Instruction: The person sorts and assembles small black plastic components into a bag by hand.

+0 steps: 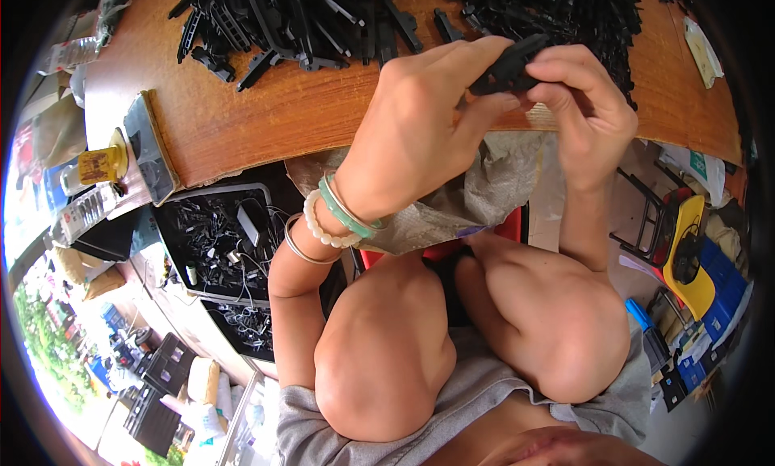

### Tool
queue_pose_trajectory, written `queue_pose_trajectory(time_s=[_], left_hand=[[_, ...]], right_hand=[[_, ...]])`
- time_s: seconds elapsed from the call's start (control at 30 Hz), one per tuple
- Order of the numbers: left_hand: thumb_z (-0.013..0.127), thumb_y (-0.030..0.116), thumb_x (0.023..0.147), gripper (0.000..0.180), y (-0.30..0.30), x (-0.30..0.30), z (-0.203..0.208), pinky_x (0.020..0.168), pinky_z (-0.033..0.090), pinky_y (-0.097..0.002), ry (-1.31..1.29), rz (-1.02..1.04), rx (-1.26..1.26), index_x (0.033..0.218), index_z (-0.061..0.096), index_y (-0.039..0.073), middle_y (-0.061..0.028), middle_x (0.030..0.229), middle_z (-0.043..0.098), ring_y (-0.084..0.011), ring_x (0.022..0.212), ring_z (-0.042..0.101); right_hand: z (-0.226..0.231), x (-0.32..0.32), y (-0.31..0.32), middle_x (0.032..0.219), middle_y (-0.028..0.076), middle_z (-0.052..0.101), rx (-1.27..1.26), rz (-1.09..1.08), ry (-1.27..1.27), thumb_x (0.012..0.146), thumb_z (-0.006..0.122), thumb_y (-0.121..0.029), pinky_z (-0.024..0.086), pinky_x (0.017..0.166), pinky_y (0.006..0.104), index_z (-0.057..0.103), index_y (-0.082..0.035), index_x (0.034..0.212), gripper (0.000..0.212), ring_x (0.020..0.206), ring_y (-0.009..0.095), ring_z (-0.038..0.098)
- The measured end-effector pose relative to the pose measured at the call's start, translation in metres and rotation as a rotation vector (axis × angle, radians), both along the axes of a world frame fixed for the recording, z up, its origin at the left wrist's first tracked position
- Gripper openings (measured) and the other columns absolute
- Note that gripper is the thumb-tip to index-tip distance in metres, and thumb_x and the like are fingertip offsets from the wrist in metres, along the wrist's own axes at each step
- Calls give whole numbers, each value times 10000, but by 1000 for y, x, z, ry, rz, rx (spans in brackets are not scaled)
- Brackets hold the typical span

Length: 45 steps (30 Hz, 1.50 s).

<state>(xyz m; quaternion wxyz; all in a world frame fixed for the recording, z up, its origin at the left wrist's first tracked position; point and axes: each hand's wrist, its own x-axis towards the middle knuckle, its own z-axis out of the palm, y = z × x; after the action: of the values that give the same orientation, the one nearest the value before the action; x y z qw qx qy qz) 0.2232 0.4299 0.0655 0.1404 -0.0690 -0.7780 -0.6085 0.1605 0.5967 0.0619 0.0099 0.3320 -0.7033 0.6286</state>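
Both my hands meet over the front edge of the wooden table, around one black plastic part (pixel 510 66). My left hand (pixel 428 111), with bangles and a beaded bracelet on its wrist, pinches the part between thumb and fingers. From the other side, the thumb and fingertips of my right hand (pixel 585 95) close on its right end. Fingers hide some of the part, so its exact kind does not show. Behind my hands lie a heap of long black plastic pieces (pixel 299 22) and, farther right, a second dark heap (pixel 557 18).
A woven sack (pixel 500 183) hangs below the table edge (pixel 234 155) above my lap. Black trays (pixel 266 193) of small dark parts stand low on the left. A yellow chair (pixel 686 264) is at the right. A yellow-labelled roll (pixel 101 166) sits at the table's left end.
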Motion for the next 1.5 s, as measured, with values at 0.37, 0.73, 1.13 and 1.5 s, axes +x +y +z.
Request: queue_pose_trajectory(time_s=[0.37, 0.73, 1.13, 1.5], left_hand=[[704, 26, 756, 304, -4, 5, 5, 603, 515, -303, 87, -4, -328, 1049, 630, -11, -174, 854, 654, -324, 685, 644], [690, 120, 782, 287, -3, -5, -5, 535, 473, -394, 176, -44, -252, 1039, 607, 24, -145, 719, 603, -349, 622, 589], [627, 20, 755, 75, -30, -31, -24, 581, 496, -355, 184, 146, -550, 827, 646, 28, -95, 783, 607, -265, 689, 620], [659, 0, 714, 111, -30, -26, -20, 570, 474, -271, 286, 130, -664, 816, 662, 45, -55, 847, 570, -172, 720, 575]], right_hand=[[-2, 0, 5, 986, 107, 622, -26, 80, -87, 749, 681, 82, 486, 679, 235, 640, 33, 1056, 314, 858, 149, 592], [3, 4, 6, 908, 84, 628, -2, -27, -148, 735, 686, 99, 481, 662, 207, 657, 42, 982, 255, 765, 105, 592], [-2, -51, 14, 864, 75, 662, 373, -141, 261, 896, 592, -47, 476, 579, 204, 654, 29, 973, 125, 678, 119, 624], [22, -76, -15, 860, 86, 536, 602, -261, 601, 677, 716, 70, 451, 656, 306, 662, 24, 867, 202, 745, 206, 541]])
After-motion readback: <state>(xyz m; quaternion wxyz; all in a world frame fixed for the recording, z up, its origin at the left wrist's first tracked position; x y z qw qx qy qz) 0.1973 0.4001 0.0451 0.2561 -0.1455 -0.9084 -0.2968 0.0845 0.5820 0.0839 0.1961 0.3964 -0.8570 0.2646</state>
